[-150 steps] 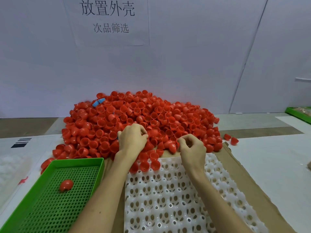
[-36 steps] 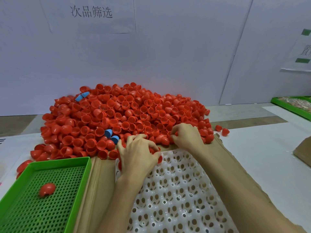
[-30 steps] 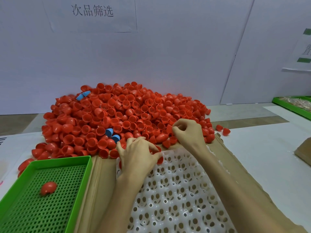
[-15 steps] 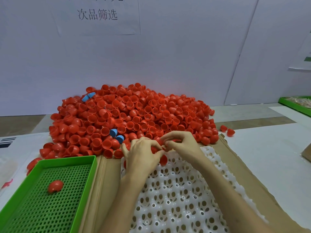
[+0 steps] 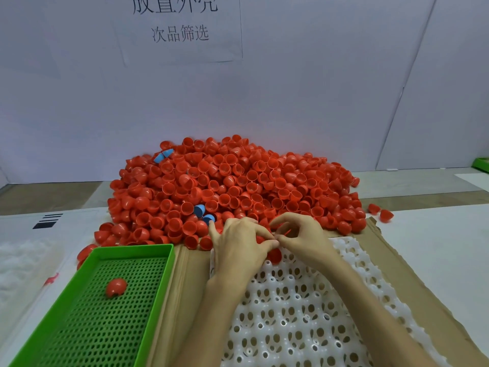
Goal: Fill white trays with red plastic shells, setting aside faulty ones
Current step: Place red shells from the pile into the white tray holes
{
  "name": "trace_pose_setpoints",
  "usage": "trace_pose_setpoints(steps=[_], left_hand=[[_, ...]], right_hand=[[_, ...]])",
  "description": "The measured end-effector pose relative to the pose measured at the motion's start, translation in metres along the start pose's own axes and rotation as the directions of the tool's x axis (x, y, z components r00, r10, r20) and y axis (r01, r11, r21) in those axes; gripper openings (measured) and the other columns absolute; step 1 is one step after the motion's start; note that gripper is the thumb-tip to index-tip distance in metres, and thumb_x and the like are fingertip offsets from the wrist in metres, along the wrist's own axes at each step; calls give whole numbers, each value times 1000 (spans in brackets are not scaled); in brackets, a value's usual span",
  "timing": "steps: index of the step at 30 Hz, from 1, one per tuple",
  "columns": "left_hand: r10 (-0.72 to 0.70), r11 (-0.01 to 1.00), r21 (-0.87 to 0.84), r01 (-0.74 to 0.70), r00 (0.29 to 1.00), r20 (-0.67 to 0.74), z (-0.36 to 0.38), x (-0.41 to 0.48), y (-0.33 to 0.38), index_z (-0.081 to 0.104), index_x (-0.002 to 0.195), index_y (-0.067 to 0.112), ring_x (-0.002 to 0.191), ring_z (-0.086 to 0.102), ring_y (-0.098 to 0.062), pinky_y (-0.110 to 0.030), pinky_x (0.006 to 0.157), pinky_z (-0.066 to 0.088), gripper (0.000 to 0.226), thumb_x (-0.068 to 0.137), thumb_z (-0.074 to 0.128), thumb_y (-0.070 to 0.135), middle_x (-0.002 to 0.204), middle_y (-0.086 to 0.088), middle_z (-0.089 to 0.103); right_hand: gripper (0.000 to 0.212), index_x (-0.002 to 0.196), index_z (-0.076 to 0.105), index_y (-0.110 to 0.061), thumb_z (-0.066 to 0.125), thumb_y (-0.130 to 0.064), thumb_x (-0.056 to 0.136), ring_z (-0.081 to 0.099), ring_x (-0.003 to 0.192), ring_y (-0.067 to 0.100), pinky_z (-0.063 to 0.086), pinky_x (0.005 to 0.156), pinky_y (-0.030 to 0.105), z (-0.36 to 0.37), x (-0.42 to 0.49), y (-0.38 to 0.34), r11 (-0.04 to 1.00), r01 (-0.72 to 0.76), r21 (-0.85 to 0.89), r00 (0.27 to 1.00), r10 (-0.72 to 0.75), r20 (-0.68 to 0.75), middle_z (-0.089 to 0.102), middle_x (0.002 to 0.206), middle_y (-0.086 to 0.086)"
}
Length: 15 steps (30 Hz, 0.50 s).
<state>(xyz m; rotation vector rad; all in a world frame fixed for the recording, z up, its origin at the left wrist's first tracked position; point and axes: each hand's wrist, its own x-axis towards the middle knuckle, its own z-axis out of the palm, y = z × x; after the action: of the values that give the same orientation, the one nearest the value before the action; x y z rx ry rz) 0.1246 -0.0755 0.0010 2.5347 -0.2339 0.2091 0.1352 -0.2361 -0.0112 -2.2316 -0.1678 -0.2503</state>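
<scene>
A big heap of red plastic shells (image 5: 238, 186) lies against the back wall. In front of it a white tray (image 5: 299, 313) with round pockets rests on brown cardboard (image 5: 185, 300). My left hand (image 5: 239, 247) and my right hand (image 5: 304, 239) meet over the tray's far edge, fingertips touching. My left hand's curled fingers hold red shells, one (image 5: 274, 255) showing below its thumb. My right hand pinches a thin red piece (image 5: 287, 231) between thumb and forefinger. A green perforated tray (image 5: 87, 327) at lower left holds one red shell (image 5: 116, 286).
A few blue shells (image 5: 203, 213) sit in the heap, two more (image 5: 162, 154) near its top left. Two stray red shells (image 5: 381, 212) lie to the right of the heap. A paper sign (image 5: 182, 25) hangs on the wall. Another green tray edge (image 5: 481, 164) shows at far right.
My right hand came back from the heap's right side to meet my left hand at the tray's far edge. My left hand stayed there throughout. The camera shifted slightly left.
</scene>
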Motion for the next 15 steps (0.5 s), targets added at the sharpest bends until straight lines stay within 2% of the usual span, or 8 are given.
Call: trace_pose_setpoints(steps=[4, 7, 9, 12, 15], left_hand=[[1, 996, -89, -7, 998, -68, -10, 2, -2, 74, 101, 44, 129, 46, -5, -53, 122, 1, 13, 89, 71, 46, 122, 22, 64], [-28, 992, -122, 12, 990, -137, -20, 4, -8, 74, 100, 42, 124, 51, -4, -52, 122, 10, 11, 92, 69, 37, 116, 24, 66], [-57, 993, -108, 44, 991, -120, -27, 3, -14, 74, 99, 42, 124, 52, -5, -52, 121, 13, 10, 93, 68, 36, 117, 24, 66], [-102, 994, -55, 98, 992, -74, -30, -1, -19, 73, 101, 42, 123, 52, -8, -50, 122, 13, 11, 94, 67, 37, 118, 21, 67], [-121, 992, -48, 116, 988, -96, -30, -4, -23, 71, 104, 43, 122, 53, -8, -50, 122, 17, 12, 95, 66, 37, 117, 19, 66]], right_hand=[[32, 92, 77, -29, 69, 0, 81, 63, 59, 9, 56, 60, 25, -1, 0, -2, 1000, -13, 13, 1000, 13, -16, 70, 75, -5], [35, 85, 79, -28, 62, 3, 83, 51, 52, 6, 44, 52, 20, 1, -1, -2, 998, -46, 49, 997, 49, -56, 69, 72, -2], [35, 82, 79, -27, 60, 2, 84, 49, 51, 8, 40, 48, 20, 0, -1, -2, 991, -77, 106, 992, 86, -88, 70, 67, -5], [33, 80, 79, -26, 61, 1, 86, 51, 53, 11, 40, 48, 21, -3, 0, -1, 982, -101, 162, 989, 117, -94, 72, 68, -4], [30, 81, 79, -25, 64, 0, 86, 51, 51, 1, 40, 48, 16, -4, -1, -2, 981, -90, 174, 992, 103, -68, 70, 68, -10]])
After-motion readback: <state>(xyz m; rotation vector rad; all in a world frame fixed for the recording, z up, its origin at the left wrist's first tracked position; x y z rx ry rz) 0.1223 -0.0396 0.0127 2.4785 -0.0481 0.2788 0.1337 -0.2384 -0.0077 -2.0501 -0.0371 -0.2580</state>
